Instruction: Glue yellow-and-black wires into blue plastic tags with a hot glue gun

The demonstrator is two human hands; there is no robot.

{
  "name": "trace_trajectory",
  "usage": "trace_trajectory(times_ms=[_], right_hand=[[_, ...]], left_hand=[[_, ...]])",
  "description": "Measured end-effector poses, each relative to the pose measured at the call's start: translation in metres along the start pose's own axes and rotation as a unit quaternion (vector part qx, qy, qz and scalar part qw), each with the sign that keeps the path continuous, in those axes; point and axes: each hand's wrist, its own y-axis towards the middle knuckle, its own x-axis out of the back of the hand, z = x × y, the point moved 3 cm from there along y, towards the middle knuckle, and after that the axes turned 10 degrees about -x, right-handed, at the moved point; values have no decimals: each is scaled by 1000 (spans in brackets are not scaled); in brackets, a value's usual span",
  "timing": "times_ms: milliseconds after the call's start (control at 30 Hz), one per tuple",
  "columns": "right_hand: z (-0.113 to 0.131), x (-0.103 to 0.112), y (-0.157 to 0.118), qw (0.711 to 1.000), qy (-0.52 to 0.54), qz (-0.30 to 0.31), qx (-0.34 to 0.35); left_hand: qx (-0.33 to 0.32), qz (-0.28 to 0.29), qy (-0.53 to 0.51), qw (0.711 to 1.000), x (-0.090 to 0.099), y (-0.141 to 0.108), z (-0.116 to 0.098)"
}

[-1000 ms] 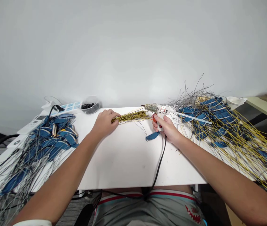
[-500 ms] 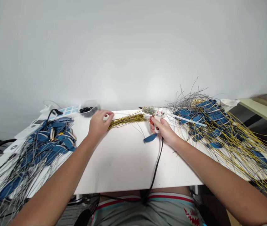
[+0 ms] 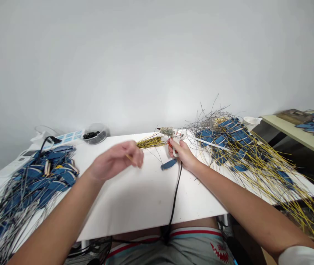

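Observation:
My right hand [image 3: 181,151] grips a hot glue gun [image 3: 178,134], its dark nozzle pointing left and a white glue stick [image 3: 208,142] running out of its back. Over the table's left-middle, my left hand [image 3: 121,158] is raised with fingers pinched, blurred by motion. A short bit of thin yellow wire [image 3: 129,157] shows between them; the rest of it cannot be made out. Behind that hand lies a bundle of yellow wires [image 3: 151,142]. Below the glue gun rests one blue leaf-shaped piece [image 3: 168,164] with thin dark wires attached.
Blue pieces with grey wires [image 3: 54,173] heap up at left, beside a power strip [image 3: 16,162] and a clear tub of black beads [image 3: 94,135]. Blue pieces with yellow wires [image 3: 240,143] pile at right. A black cord [image 3: 175,198] crosses the table's front edge [image 3: 146,226].
My left hand has come off the wire bundle toward me, now pinching a yellow wire. My right hand keeps hold of the glue gun. The view has shifted slightly right.

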Motion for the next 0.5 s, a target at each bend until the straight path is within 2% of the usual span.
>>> trace_trajectory(times_ms=[33,67,100,133,233,300,333,400,433,467,500], right_hand=[[0,0,0,1000,1,-1,0],[0,0,0,1000,2,-1,-1],[0,-1,0,1000,3,1,-3],[0,-1,0,1000,4,3,-5],[0,0,0,1000,7,7,-7],[0,0,0,1000,8,7,-6],[0,1,0,1000,9,6,-4],[0,2,0,1000,12,3,-2],[0,3,0,1000,15,1,0],[-1,3,0,1000,18,-1,3],[-1,3,-1,1000,22,-1,7]], left_hand=[[66,101,-21,992,-17,-1,6],[125,190,-31,973,-33,-3,12],[177,270,-34,946,-49,-5,17],[208,328,-20,921,-63,-7,22],[216,483,-25,848,-104,-13,27],[208,520,-67,826,-121,-15,30],[191,512,-65,835,-125,-14,33],[117,431,22,895,-119,-4,46],[63,358,115,924,-110,4,54],[6,270,217,938,-98,11,62],[-47,187,300,934,-85,17,71]])
